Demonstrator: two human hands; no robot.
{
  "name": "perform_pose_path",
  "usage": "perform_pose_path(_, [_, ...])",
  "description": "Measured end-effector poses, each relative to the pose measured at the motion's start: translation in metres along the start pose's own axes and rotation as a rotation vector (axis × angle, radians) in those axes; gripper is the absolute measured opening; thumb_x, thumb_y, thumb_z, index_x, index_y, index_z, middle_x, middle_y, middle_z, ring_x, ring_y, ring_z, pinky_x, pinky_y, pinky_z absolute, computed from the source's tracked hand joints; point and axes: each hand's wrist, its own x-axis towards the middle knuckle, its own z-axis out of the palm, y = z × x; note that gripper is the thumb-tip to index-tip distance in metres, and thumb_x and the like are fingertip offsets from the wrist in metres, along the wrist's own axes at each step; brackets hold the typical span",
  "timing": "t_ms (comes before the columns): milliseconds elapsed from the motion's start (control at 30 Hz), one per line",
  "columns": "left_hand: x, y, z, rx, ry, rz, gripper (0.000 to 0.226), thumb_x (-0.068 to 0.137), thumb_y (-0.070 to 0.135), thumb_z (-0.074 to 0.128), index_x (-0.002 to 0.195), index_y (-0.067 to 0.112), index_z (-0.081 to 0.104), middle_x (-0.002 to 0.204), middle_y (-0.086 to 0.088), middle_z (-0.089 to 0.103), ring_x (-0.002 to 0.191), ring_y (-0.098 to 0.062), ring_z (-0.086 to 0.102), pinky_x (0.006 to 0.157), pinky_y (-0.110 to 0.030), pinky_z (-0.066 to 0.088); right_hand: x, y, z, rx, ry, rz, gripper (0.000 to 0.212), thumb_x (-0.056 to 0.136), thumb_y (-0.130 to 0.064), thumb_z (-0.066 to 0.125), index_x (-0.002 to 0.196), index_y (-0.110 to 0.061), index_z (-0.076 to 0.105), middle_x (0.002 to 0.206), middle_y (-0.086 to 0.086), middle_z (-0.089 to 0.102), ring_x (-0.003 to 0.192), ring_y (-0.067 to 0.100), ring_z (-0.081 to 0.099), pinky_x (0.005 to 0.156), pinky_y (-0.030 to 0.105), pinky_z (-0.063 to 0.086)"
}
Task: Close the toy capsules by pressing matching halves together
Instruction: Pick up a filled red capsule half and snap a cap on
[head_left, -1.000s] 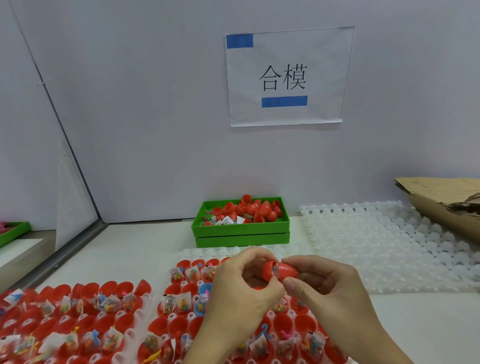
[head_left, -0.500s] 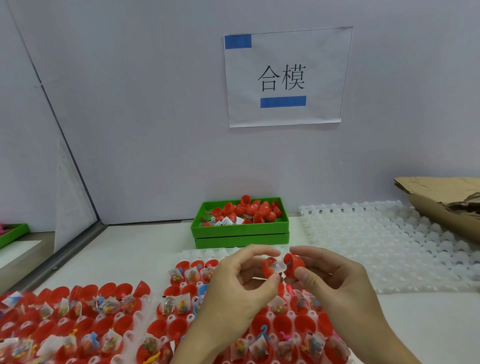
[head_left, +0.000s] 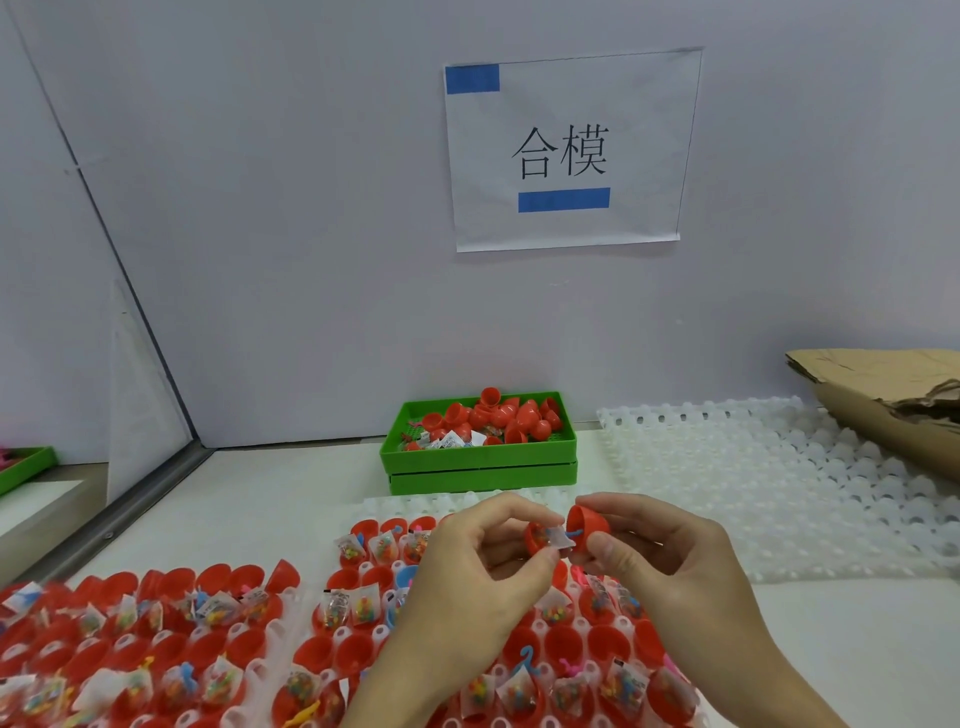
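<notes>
Above the tray (head_left: 332, 631), left hand (head_left: 470, 566) pinches the filled half (head_left: 536, 538), right hand (head_left: 670, 561) the cap (head_left: 589, 522); light, stiff, slick shells, probably best gripped by their domes.

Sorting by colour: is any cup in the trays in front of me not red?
Yes, one: the blue cup in the right tray, just left of the left hand. Every other cup visible there is red.

Bin (head_left: 483, 457) behind capsule trays (head_left: 156, 649)

Red capsule halves (head_left: 587, 525), green tray (head_left: 478, 457) — white sign (head_left: 571, 150), blue bars.
</notes>
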Motion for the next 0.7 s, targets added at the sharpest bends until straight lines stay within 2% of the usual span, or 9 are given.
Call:
perform_pose_path(100, [0.000,-0.001,0.001,0.023,0.029,0.004,0.021,0.086,0.008,0.072,0.088,0.028,0.073,0.086,0.007,0.076,0.084,-0.009,0.073,0.076,-0.015,0.054,0.000,0.000,0.000,-0.013,0.003,-0.002,0.027,0.080,0.009,0.070,0.096,-0.012,0.075,0.084,0.004,0.078,0.076,0.019,0.075,0.067,0.017,0.057])
perform_pose_path(233, [0.000,-0.001,0.002,0.026,0.041,-0.008,0.020,0.087,0.011,0.073,0.087,0.031,0.073,0.085,0.005,0.076,0.085,-0.012,0.074,0.075,-0.020,0.056,0.000,-0.001,0.000,-0.046,0.000,-0.008,0.029,0.079,0.008,0.072,0.096,-0.015,0.076,0.084,0.004,0.078,0.078,0.019,0.075,0.069,0.020,0.058])
perform_pose_path(400, [0.001,0.000,0.005,0.025,0.070,0.000,0.014,0.085,0.011,0.075,0.087,0.025,0.078,0.087,0.008,0.076,0.085,-0.009,0.074,0.078,-0.022,0.058,-0.003,-0.003,0.002,-0.096,-0.022,-0.013,0.035,0.077,0.006,0.075,0.089,-0.026,0.079,0.079,0.006,0.077,0.075,0.021,0.074,0.070,0.030,0.061])
perform_pose_path(533, [0.001,0.001,0.010,0.037,0.122,0.005,0.015,0.080,0.003,0.078,0.084,0.017,0.079,0.086,0.011,0.077,0.082,-0.006,0.073,0.071,-0.015,0.056,-0.004,-0.005,0.005,-0.116,-0.049,-0.037,0.037,0.075,0.008,0.076,0.088,-0.026,0.079,0.073,0.003,0.076,0.066,0.012,0.071,0.060,0.015,0.053])
perform_pose_path(633, [0.000,0.001,0.014,0.072,0.177,0.003,0.025,0.079,-0.001,0.078,0.080,0.024,0.079,0.086,0.014,0.077,0.082,-0.004,0.073,0.067,-0.013,0.054,-0.005,-0.006,0.007,-0.144,-0.056,-0.058,0.040,0.075,0.011,0.075,0.089,-0.026,0.078,0.073,-0.001,0.075,0.065,0.010,0.071,0.060,0.013,0.052])
perform_pose_path(700, [-0.001,0.001,0.016,0.084,0.183,0.014,0.026,0.081,0.001,0.077,0.085,0.027,0.078,0.086,0.012,0.077,0.082,-0.005,0.073,0.068,-0.016,0.056,-0.005,-0.006,0.006,-0.138,-0.042,-0.057,0.040,0.075,0.011,0.075,0.088,-0.027,0.079,0.071,0.002,0.075,0.064,0.011,0.070,0.060,0.013,0.052])
